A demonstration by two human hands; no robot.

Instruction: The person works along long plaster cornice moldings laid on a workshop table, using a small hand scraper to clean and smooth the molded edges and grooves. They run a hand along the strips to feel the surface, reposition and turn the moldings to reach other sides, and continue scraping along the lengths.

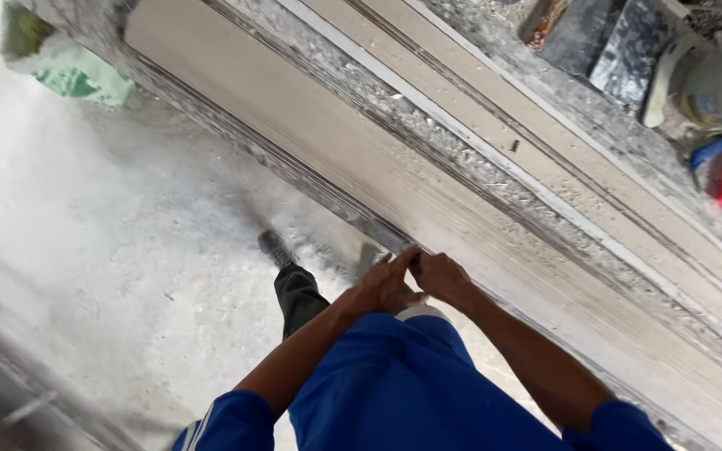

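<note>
Head view, looking down: a person in a blue top stands at a long dusty worktop, with the left hand and right hand touching each other at the near edge of a long beige stone slab that runs diagonally across it. Both hands look partly curled, fingertips pressed to the slab's edge, though whether they pinch anything I cannot tell. They seem to be taking hold; shifting it would need a firmer, wider-spaced grip
</note>
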